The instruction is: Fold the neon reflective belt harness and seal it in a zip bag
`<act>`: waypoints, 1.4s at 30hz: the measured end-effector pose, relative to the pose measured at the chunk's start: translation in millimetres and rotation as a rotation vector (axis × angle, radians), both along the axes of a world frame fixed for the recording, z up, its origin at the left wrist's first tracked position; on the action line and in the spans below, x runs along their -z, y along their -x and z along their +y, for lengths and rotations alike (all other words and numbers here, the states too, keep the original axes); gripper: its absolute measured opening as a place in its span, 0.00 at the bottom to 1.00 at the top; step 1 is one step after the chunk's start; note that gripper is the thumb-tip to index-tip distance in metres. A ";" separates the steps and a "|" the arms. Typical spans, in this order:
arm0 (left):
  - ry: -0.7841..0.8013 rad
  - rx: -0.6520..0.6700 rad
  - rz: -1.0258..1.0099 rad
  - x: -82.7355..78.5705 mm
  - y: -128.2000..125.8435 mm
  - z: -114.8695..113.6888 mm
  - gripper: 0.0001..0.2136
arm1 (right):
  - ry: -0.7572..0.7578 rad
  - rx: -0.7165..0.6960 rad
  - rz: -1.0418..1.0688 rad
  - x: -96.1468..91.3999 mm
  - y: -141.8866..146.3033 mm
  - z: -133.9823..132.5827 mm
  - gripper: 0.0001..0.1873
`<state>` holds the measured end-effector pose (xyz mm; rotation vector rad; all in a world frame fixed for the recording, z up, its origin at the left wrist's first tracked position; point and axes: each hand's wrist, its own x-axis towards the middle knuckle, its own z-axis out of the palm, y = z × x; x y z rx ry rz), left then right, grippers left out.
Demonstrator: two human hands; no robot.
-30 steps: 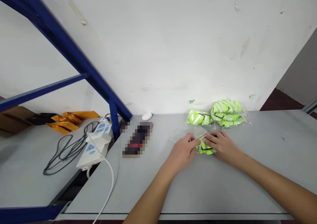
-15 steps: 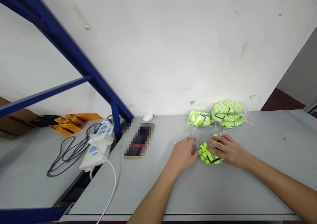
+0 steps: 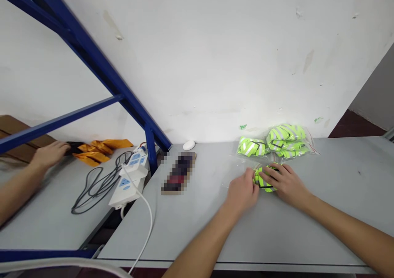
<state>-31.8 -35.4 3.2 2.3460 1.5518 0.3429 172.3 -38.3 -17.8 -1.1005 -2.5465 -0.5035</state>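
Observation:
On the grey table [image 3: 323,229], my left hand [image 3: 241,192] and my right hand [image 3: 285,181] close in from both sides on a small neon-green reflective band [image 3: 264,179]. The right hand's fingers lie over the band and press it. The left hand's fingers are curled at the band's left edge, seemingly pinching a clear plastic bag there. Behind them lie two clear bags of folded neon-green bands, a smaller one [image 3: 250,146] and a fuller one [image 3: 287,140], against the wall.
A blurred dark flat object [image 3: 178,173] and a small white oval thing [image 3: 188,145] lie left of my hands. White power strips [image 3: 129,177] with cables, orange packets [image 3: 98,149] and a blue rack post [image 3: 150,151] are further left. Another person's hand [image 3: 47,154] reaches in there.
The green band and both my hands have drawn closer together and slightly towards the wall. Another person's arm has come into view at the far left.

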 end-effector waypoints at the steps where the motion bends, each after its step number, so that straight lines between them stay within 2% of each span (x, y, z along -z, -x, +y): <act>1: -0.017 0.016 -0.010 0.2 -1.0 -1.2 0.06 | 0.008 0.028 -0.002 0.0 2.6 -0.6 0.31; 5: -0.133 0.081 -0.115 2.8 -5.4 -4.1 0.02 | 0.020 0.130 -0.015 -2.6 13.3 -2.7 0.28; 9: -0.272 0.086 -0.221 8.0 -9.9 -4.2 0.04 | 0.019 0.189 -0.048 -3.8 21.6 -9.0 0.26; 15: -0.516 0.266 -0.138 11.5 -17.5 -13.9 0.07 | 0.027 0.244 -0.066 1.8 34.1 -24.3 0.20; 17: -0.464 0.272 -0.176 10.3 -18.2 -16.0 0.07 | 0.034 0.263 -0.059 2.2 35.8 -24.6 0.20; 20: -0.165 0.188 -0.468 10.0 -15.8 -11.9 0.06 | 0.011 0.287 -0.046 -0.2 34.3 -18.9 0.20; 22: 0.009 0.087 -0.698 11.9 -12.1 -5.4 0.10 | -0.019 0.292 -0.029 -1.6 31.7 -13.8 0.21; 24: 0.057 0.002 -0.770 14.0 -6.9 1.9 0.16 | -0.033 0.279 -0.005 -1.1 28.8 -9.6 0.22; 26: 0.013 -0.036 -0.649 14.4 -0.9 8.2 0.20 | -0.027 0.244 0.017 1.3 26.1 -7.2 0.22; 28: -0.053 -0.028 -0.430 12.9 4.9 12.9 0.21 | -0.017 0.196 0.030 4.3 23.4 -6.1 0.21; 32: -0.085 0.125 -0.104 10.1 10.5 18.6 0.33 | -0.021 0.081 0.058 8.0 19.2 -5.1 0.20; 35: -0.082 0.230 -0.050 12.0 9.5 20.7 0.37 | -0.058 -0.013 0.128 9.0 19.1 -4.5 0.17; 38: -0.118 0.289 -0.072 14.0 7.3 21.1 0.33 | -0.058 -0.102 0.202 11.0 22.6 -4.3 0.12; 42: -0.130 0.341 -0.091 11.0 5.4 17.9 0.30 | 0.052 -0.144 0.319 8.1 25.7 -8.2 0.07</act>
